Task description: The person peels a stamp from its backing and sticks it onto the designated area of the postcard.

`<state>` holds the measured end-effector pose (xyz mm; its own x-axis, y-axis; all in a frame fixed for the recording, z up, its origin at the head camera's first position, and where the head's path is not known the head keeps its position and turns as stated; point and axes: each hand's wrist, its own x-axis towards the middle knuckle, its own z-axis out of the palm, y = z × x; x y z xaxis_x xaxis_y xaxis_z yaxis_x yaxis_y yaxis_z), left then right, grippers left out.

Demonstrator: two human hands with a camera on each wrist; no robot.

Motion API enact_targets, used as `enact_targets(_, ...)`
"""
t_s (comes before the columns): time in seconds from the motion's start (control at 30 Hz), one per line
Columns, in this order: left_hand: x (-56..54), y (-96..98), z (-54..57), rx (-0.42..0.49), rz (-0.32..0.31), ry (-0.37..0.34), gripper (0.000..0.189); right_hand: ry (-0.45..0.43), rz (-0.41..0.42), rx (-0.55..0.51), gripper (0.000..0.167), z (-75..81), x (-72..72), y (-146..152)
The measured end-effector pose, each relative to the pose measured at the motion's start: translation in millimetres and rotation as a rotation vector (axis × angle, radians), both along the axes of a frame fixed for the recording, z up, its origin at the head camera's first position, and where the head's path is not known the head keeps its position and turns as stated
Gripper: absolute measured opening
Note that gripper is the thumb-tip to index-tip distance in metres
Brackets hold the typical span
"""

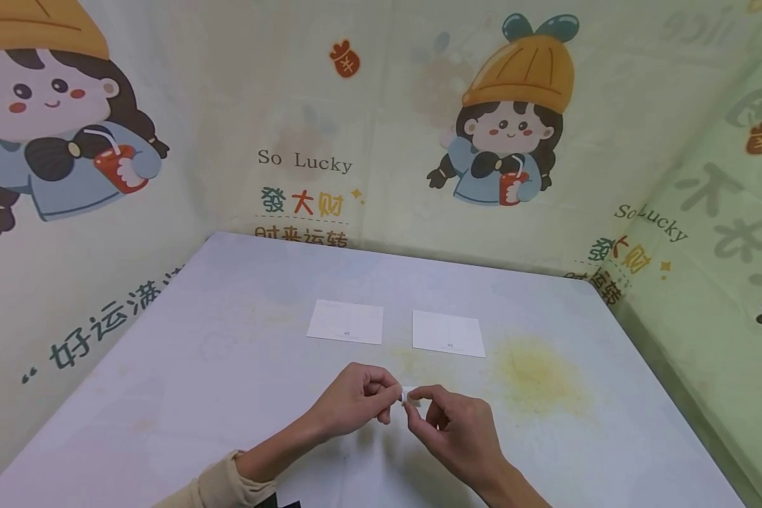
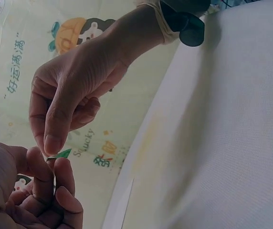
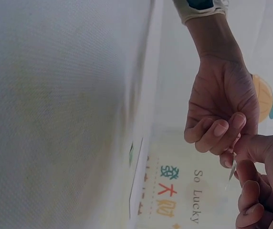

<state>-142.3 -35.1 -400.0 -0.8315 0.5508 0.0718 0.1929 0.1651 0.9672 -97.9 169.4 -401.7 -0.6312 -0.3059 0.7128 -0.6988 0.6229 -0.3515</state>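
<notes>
A small thin piece (image 1: 410, 397), sticker-like, is pinched between both hands above the table's near middle. Its face looks white in the head view. From the left wrist, a green, leaf-shaped tip of the piece (image 2: 63, 153) pokes out beside the fingertips, while the right wrist view catches only its pale thin edge (image 3: 232, 170). My left hand (image 1: 360, 400) holds one side with thumb and forefinger, the other fingers curled. On the opposite side, the thumb and forefinger of my right hand (image 1: 462, 428) grip it. Fingertips hide much of the piece.
Two white cards, a left card (image 1: 346, 323) and a right card (image 1: 447, 334), lie flat and apart beyond my hands, each with a small dark mark. The pale table (image 1: 241, 374) has a yellowish patch at right. Printed cloth walls (image 1: 394, 141) stand around it.
</notes>
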Motion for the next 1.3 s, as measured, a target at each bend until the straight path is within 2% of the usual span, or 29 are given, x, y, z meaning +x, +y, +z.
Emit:
enact_targets(0.27, 0.0, 0.0, -0.5, 0.035, -0.008, -0.024, 0.019, 0.029, -0.001, 0.011, 0.025, 0.6, -0.9, -1.2)
enact_targets(0.43, 0.4, 0.0, -0.3, 0.032, -0.003, -0.023, 0.02, 0.048, 0.013, 0.006, 0.017, 0.2, -1.6, -1.1)
enact_targets(0.7, 0.2, -0.1, 1.0, 0.037, -0.006, -0.018, 0.019, 0.085, 0.006, -0.01, 0.024, -2.0, -4.5, -1.5)
enact_targets(0.8, 0.4, -0.2, 1.3, 0.031, 0.001, -0.016, 0.019, 0.058, -0.002, -0.04, 0.026, -2.1, -4.1, -1.5)
enact_targets(1.0, 0.6, -1.3, 0.1, 0.029, 0.018, -0.026, 0.019, -0.053, -0.04, -0.106, 0.027, 1.4, -1.1, -1.1)
enact_targets(1.3, 0.3, -6.8, -1.7, -0.004, 0.053, -0.008, 0.02, -0.044, -0.078, -0.167, 0.031, 1.9, -5.8, 6.6)
